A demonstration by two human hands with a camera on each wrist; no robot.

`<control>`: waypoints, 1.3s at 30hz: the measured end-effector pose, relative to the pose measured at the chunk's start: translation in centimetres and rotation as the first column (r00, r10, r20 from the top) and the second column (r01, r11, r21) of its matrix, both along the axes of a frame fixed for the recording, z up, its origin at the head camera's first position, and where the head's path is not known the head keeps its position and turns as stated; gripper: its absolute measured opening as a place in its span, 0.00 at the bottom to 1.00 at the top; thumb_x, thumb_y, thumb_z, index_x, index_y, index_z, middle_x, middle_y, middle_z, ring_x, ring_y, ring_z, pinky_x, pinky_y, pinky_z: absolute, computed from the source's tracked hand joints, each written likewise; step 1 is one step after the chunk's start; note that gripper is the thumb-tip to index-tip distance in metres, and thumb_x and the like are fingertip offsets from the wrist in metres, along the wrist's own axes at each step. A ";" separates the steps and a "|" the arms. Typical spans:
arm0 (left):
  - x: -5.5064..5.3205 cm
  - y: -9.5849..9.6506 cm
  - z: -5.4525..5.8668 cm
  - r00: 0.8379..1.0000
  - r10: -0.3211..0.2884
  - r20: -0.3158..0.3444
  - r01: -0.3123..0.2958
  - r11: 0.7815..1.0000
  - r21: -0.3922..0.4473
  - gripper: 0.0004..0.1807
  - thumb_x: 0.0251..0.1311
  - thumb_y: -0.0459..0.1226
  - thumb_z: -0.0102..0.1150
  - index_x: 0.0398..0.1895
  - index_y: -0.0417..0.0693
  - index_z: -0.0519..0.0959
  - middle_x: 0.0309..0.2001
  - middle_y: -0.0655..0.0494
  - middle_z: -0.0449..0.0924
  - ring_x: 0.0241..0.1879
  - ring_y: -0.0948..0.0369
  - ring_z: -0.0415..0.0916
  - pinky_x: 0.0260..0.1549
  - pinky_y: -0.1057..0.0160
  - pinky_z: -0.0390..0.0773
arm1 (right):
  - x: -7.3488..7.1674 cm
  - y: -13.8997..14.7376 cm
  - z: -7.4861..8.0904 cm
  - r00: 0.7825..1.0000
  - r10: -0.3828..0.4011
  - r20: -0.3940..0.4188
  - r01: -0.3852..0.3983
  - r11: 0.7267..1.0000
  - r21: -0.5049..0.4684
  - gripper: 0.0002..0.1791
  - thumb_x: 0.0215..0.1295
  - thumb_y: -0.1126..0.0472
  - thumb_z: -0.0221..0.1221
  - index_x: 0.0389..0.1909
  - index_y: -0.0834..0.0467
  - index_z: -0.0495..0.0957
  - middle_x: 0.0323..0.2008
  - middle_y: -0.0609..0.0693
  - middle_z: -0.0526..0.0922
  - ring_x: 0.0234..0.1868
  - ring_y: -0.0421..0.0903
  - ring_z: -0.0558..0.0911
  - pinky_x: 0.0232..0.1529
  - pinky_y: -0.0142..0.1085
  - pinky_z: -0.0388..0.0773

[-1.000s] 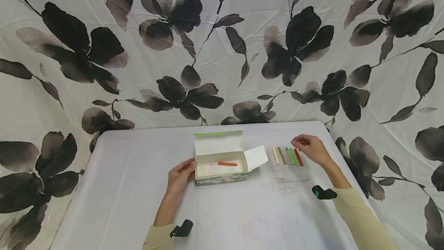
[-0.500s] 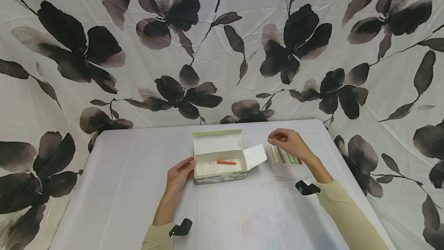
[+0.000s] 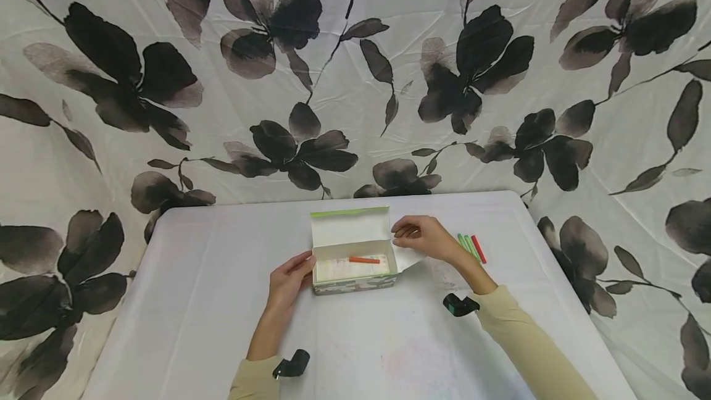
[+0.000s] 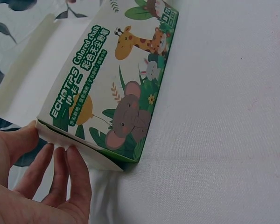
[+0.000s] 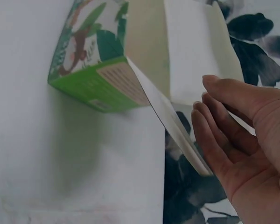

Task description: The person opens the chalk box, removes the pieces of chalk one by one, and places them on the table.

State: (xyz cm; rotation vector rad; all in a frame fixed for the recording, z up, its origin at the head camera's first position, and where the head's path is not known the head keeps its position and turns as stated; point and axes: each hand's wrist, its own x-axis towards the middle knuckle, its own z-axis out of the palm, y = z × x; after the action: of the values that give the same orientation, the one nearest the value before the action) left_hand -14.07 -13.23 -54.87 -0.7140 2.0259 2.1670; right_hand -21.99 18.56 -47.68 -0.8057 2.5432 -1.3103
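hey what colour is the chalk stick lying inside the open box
The chalk stick is orange; it shows best in the head view.

Clock positions taken from the table's centre, head view. Table (image 3: 205,276): white cloth covering, rounded far corners at 10 and 2 o'clock. Faint pink stain (image 3: 413,360) noted between 4 and 5. Backdrop (image 3: 389,122): pale fabric, running from 9 through 12 to 3, printed with large black and grey-mauve flowers (image 3: 486,39); creasing visible at 1. Lighting: diffuse, with a soft shadow (image 3: 491,357) on the cloth toward 4.
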 end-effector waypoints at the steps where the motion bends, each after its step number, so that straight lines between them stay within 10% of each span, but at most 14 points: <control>1: 0.0 0.0 0.0 1.000 0.000 0.000 0.000 1.000 0.002 0.24 0.67 0.39 0.69 0.63 0.38 0.80 0.48 0.49 0.83 0.46 0.57 0.83 0.39 0.71 0.83 | 0.0 -0.3 -0.2 1.000 0.017 0.003 -0.017 1.000 -0.001 0.11 0.65 0.67 0.69 0.46 0.67 0.84 0.38 0.54 0.87 0.40 0.47 0.84 0.44 0.36 0.83; 21: 0.2 0.1 0.0 1.000 0.001 -0.019 -0.001 1.000 0.030 0.25 0.66 0.39 0.70 0.63 0.38 0.79 0.49 0.48 0.84 0.46 0.56 0.84 0.42 0.68 0.83 | 1.2 -6.0 -3.3 0.970 0.227 -0.084 -0.206 0.958 0.201 0.08 0.66 0.72 0.66 0.44 0.70 0.83 0.38 0.58 0.87 0.36 0.45 0.84 0.40 0.32 0.82; 39: 0.0 -0.1 -0.4 1.000 0.013 -0.021 -0.013 0.999 0.030 0.23 0.67 0.39 0.69 0.62 0.38 0.80 0.53 0.43 0.83 0.49 0.53 0.84 0.40 0.69 0.83 | 2.2 -9.2 -4.5 0.967 0.155 -0.203 -0.037 0.872 0.488 0.04 0.63 0.75 0.66 0.38 0.65 0.84 0.33 0.56 0.85 0.33 0.49 0.81 0.37 0.42 0.81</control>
State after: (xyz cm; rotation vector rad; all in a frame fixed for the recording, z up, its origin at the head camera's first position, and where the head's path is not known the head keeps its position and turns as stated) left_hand -14.04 -13.28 -55.25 -0.7050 2.0004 2.2165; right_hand -19.81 9.35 -52.17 -1.0027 2.7817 -0.5250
